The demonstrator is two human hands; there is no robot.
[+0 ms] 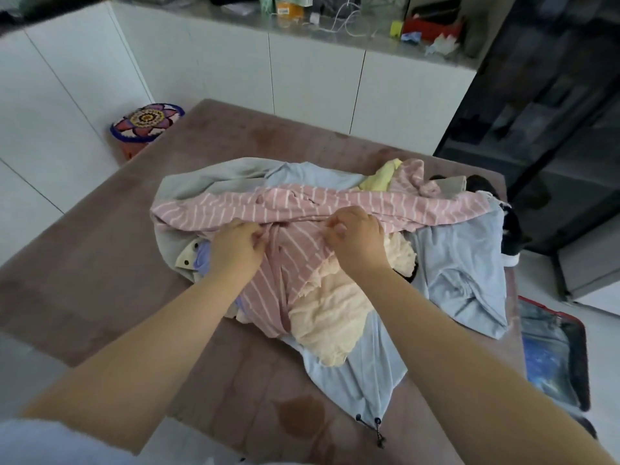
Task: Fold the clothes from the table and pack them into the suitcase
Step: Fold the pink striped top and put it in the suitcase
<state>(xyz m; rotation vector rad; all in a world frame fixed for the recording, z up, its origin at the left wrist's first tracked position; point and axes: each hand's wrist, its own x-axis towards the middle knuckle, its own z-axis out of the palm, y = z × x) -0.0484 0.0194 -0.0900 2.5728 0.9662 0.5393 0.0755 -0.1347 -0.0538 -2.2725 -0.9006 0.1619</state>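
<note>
Left hand and right hand sit close together over the middle of the table. Each has its fingers curled and pinches a fold of the pink striped garment, which lies across the top of the pile of clothes. Under it are a cream piece and a pale blue piece that trails toward the table's near and right edges. The suitcase lies open on the floor just beside the right edge. To do this step well, lift the striped garment straight up so nothing below drags along. Then find its hem or shoulders and spread it flat on the bare left part of the table before folding.
</note>
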